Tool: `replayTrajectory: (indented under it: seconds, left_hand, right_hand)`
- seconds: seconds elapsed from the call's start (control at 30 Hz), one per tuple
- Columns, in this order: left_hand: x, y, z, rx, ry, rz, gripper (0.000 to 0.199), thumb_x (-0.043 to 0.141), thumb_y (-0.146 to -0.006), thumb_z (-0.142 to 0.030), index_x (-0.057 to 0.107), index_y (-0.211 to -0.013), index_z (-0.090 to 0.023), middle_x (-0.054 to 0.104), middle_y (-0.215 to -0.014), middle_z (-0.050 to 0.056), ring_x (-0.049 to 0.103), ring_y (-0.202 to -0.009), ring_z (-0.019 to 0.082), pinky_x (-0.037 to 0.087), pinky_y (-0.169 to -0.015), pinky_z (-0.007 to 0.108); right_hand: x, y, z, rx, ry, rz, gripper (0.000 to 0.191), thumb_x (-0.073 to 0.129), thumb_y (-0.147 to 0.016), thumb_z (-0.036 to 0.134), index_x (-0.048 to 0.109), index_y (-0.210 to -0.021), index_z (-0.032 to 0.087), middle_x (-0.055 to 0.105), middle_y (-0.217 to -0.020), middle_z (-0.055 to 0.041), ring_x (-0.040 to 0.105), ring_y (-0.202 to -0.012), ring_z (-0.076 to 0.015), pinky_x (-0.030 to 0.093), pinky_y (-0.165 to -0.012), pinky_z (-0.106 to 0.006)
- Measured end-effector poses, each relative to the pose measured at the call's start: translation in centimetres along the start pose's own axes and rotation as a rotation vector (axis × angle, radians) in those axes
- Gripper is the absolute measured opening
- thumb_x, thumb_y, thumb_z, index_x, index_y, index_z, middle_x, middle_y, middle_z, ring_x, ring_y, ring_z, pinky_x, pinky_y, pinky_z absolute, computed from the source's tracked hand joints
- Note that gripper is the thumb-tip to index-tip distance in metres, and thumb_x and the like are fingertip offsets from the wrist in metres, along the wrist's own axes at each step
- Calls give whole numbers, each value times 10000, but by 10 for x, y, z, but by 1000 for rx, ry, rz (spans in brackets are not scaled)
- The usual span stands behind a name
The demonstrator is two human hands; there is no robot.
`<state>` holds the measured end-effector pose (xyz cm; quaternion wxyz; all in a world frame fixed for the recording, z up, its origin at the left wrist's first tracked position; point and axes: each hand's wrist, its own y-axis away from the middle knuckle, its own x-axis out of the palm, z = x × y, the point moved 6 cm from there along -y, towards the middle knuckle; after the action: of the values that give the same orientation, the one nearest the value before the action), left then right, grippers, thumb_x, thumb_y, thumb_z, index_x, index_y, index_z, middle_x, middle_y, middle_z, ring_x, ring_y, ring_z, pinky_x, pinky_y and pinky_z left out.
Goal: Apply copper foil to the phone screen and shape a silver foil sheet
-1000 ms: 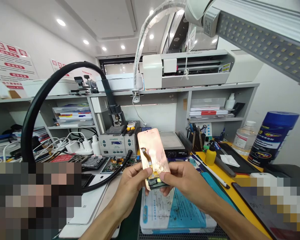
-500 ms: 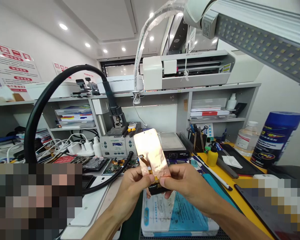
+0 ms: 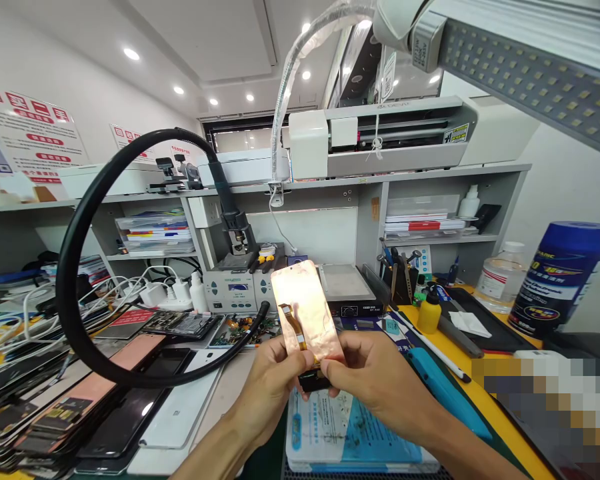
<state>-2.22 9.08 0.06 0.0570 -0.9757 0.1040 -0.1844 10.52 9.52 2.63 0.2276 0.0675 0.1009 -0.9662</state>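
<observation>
A phone screen [image 3: 307,307] with a copper-coloured back stands tilted up between my two hands, its back facing me. A thin flex cable [image 3: 295,327] runs down its left side to a black lower end. My left hand [image 3: 275,373] grips the lower left edge, with the thumb on the flex cable's lower part. On the lower right edge my right hand [image 3: 367,363] is closed, thumb pressed near the black end. The fingers behind the screen are mostly hidden. Beneath both hands lies a blue and white box [image 3: 350,433].
Stacked phones and phone parts [image 3: 130,407] spread at the left under a black hose [image 3: 65,280]. Behind stands a hot-air station [image 3: 237,293]. A yellow bottle [image 3: 429,312], a white pen-like stick [image 3: 437,347] and a blue spray can [image 3: 560,280] are at the right. A lamp [image 3: 530,73] hangs overhead.
The view has shifted slightly, so the scene sits a little further right. Both hands keep hold of the phone screen, with the fingers adjusted slightly at its lower end.
</observation>
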Motion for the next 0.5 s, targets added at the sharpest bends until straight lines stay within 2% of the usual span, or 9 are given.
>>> replayTrajectory:
  seconds: [0.2, 0.33, 0.5]
  left_hand:
    - [-1, 0, 3, 15, -17, -24, 224, 763, -777, -320, 736, -776, -97, 632, -647, 34, 491, -531, 100, 402, -473, 202]
    - [-3, 0, 4, 22, -31, -38, 265, 788, -758, -349, 730, -756, -90, 618, -644, 29, 464, -529, 93, 388, -480, 204]
    - [1, 2, 0, 19, -29, -12, 234, 755, -777, -320, 745, -780, -86, 629, -621, 42, 482, -539, 111, 359, -493, 218]
  right_hand:
    - [0, 2, 3, -16, 40, -30, 166, 592, -807, 211, 559, -651, 164, 459, -635, 30, 412, -606, -125, 367, -558, -256]
    - [1, 2, 2, -20, 64, -32, 173, 580, -815, 200, 543, -649, 167, 445, -627, 35, 395, -599, -121, 341, -550, -256]
    - [2, 2, 3, -5, 19, -15, 139, 597, -808, 220, 613, -691, 147, 526, -653, 10, 464, -603, -135, 402, -561, -268]
